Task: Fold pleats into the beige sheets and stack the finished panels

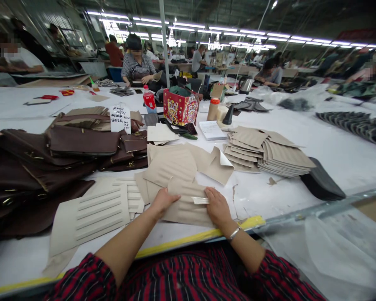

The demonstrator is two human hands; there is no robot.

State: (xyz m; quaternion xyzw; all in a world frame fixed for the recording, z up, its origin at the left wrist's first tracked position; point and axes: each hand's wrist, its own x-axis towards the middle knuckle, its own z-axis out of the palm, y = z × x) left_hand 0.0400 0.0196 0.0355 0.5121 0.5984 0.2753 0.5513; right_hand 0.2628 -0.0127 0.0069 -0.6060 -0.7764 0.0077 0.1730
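A beige leather-like panel point(188, 211) with raised ribs lies in front of me near the table's front edge. My left hand point(163, 201) is at its left side, thumb stretched over the top; its other fingers are curled and partly hidden. On the panel's right side rests my right hand point(218, 207), closed around a flat, shiny, pale strip-like scraper point(199, 200) that points left across the ribs. Behind the panel are more beige panels point(172, 163), one with a curled corner showing a white back. Pale panels with ribbed strips point(97, 213) lie to the left.
Dark brown leather bags point(28, 167) fill the left, with a handwritten tag point(120, 118). Stacked beige panels point(278, 156) and a dark curved piece point(322, 179) lie right. Behind stand a red box point(180, 108), a bottle point(149, 100) and a notepad point(212, 130). Co-workers sit farther back.
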